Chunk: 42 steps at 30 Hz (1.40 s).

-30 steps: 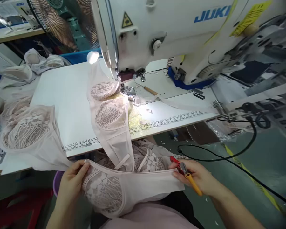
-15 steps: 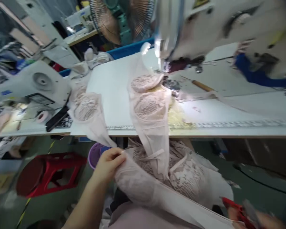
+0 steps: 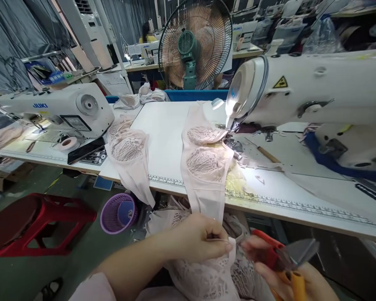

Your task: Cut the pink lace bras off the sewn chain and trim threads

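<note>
My left hand (image 3: 203, 238) pinches the edge of a pale pink lace bra piece (image 3: 203, 276) over my lap. Close to its right, my right hand (image 3: 269, 267) holds red-and-orange scissors (image 3: 277, 255), their short metal blades pointing right; its fingertips are near the fabric, and contact is unclear. A second lace bra (image 3: 205, 161) lies at the sewing machine's needle area, its band hanging over the table edge. Another lace bra (image 3: 128, 150) is draped over the table further left. More lace fabric is bunched below the edge.
A white sewing machine (image 3: 303, 88) stands at the right, another (image 3: 69, 104) at the left. A wooden-handled tool (image 3: 268, 154), fan (image 3: 188, 46), purple basket (image 3: 117, 213), red stool (image 3: 40, 221) and black phone (image 3: 85, 150) are also in view.
My left hand has moved right along the garment, and my right hand with the scissors has come up and left beside it. The view has tilted up, showing more of the machines and fan.
</note>
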Available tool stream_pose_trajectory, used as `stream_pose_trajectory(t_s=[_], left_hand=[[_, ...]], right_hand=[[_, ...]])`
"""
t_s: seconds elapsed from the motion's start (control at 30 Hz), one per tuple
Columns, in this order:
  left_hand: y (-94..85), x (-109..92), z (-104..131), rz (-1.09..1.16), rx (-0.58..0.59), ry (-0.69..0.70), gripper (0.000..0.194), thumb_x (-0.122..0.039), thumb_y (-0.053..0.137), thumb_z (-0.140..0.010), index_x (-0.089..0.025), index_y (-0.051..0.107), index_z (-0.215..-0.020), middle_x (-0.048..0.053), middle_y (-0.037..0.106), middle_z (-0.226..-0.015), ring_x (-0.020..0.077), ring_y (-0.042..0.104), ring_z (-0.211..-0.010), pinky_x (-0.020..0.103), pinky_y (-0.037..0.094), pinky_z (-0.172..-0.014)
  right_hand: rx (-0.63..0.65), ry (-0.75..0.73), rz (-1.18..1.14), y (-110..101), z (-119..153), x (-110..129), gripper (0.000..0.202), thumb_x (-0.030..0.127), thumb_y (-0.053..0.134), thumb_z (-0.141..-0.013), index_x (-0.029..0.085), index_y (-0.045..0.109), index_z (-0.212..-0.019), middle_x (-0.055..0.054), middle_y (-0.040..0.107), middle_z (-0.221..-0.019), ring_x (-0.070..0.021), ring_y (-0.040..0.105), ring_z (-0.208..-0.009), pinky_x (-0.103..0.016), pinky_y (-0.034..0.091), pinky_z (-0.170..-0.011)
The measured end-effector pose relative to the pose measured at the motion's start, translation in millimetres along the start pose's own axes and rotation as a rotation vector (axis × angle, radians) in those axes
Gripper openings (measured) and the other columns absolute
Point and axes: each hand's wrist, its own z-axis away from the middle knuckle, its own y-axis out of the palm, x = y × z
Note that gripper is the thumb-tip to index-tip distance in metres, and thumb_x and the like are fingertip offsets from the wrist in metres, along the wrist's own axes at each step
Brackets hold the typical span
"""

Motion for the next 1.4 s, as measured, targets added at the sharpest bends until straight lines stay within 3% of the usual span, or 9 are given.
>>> stream_pose_trajectory(t_s=[0.13,0.3,0.5,0.6,0.77,0.93,1.13,1.3,1.4], left_hand=[[-3.2,-3.4,-4.6,-0.038,0.085,-0.016,0.015,-0.021,0.058,-0.078,-0.014,0.057,-0.065,-0.004,0.048,-0.059,0.0075,0.042,-0.055,0.017,0.033,-0.051],[-5.1,-2.1,-2.3,-0.07,0.055,-0.002,0.016,-0.024,0.059,-0.078,-0.015,0.058,-0.066,-0.003,0.051,-0.062,0.0091,0.045,-0.057,0.019,0.035,-0.054],[1.9,1.5,1.8,0.022,-0.115,-0.08,0.018,-0.031,0.057,-0.078,-0.016,0.056,-0.067,-0.003,0.046,-0.057,0.0094,0.04,-0.053,0.021,0.031,-0.05],[-0.5,6.3,1.2,0.101,-0.212,-0.114,0.022,-0.035,0.059,-0.076,-0.016,0.054,-0.066,-0.003,0.044,-0.056,0.0094,0.038,-0.053,0.021,0.03,-0.049],[-11.9,18.4,1.0,0.318,-0.375,-0.188,0.032,-0.045,0.068,-0.071,-0.015,0.055,-0.069,-0.004,0.045,-0.059,0.0082,0.038,-0.053,0.02,0.029,-0.05],[-15.6,27.7,2.5,0.462,-0.401,-0.254,0.04,-0.05,0.077,-0.063,-0.014,0.058,-0.069,-0.004,0.048,-0.057,0.0064,0.038,-0.05,0.019,0.029,-0.049],[-18.9,33.4,9.5,0.474,-0.451,-0.294,0.04,-0.048,0.078,-0.063,-0.014,0.058,-0.068,-0.003,0.05,-0.055,0.007,0.041,-0.048,0.019,0.031,-0.048],[-26.8,27.9,18.7,0.513,-0.461,-0.306,0.037,-0.045,0.08,-0.063,-0.014,0.06,-0.069,-0.002,0.054,-0.057,0.0073,0.044,-0.048,0.019,0.032,-0.047],[-29.2,30.3,21.2,0.513,-0.466,-0.303,0.036,-0.044,0.081,-0.063,-0.014,0.061,-0.069,-0.001,0.056,-0.059,0.0076,0.045,-0.05,0.019,0.033,-0.048]], right_hand=[[-0.019,-0.046,-0.046,15.8,-30.7,52.3,0.012,0.035,0.066,-0.082,0.024,0.067,-0.085,-0.004,0.068,-0.079,-0.0222,0.066,-0.073,-0.026,0.054,-0.054],[0.05,-0.033,-0.019,19.9,-45.5,69.9,0.013,0.034,0.064,-0.083,0.023,0.062,-0.076,-0.002,0.06,-0.073,-0.0198,0.059,-0.068,-0.026,0.048,-0.052],[0.025,0.065,-0.168,25.2,-50.9,68.7,0.018,0.039,0.064,-0.082,0.023,0.061,-0.073,0.0,0.062,-0.068,-0.0173,0.059,-0.059,-0.025,0.05,-0.05],[0.002,0.092,-0.173,26.3,-47.8,59.0,0.019,0.042,0.066,-0.081,0.023,0.063,-0.084,-0.003,0.067,-0.078,-0.0197,0.064,-0.069,-0.027,0.054,-0.059],[0.123,0.061,-0.087,34.1,-25.1,38.3,0.018,0.036,0.069,-0.078,0.021,0.062,-0.085,-0.007,0.071,-0.089,-0.0229,0.067,-0.074,-0.031,0.057,-0.062],[0.152,-0.002,-0.063,51.2,-2.6,19.6,0.022,0.026,0.071,-0.073,0.024,0.05,-0.08,-0.008,0.069,-0.101,-0.0249,0.065,-0.09,-0.035,0.054,-0.076],[0.139,0.007,-0.091,62.7,11.4,13.7,0.016,0.014,0.053,-0.08,0.025,0.042,-0.078,0.0,0.058,-0.079,-0.0169,0.058,-0.065,-0.026,0.047,-0.055],[0.118,0.058,-0.174,70.3,19.0,29.0,0.008,0.026,0.046,-0.091,0.025,0.048,-0.082,0.001,0.055,-0.074,-0.0156,0.055,-0.061,-0.026,0.048,-0.054],[0.124,0.194,-0.298,78.9,19.6,28.3,0.014,0.038,0.048,-0.09,0.025,0.051,-0.083,0.001,0.058,-0.074,-0.0165,0.059,-0.062,-0.027,0.051,-0.056]])
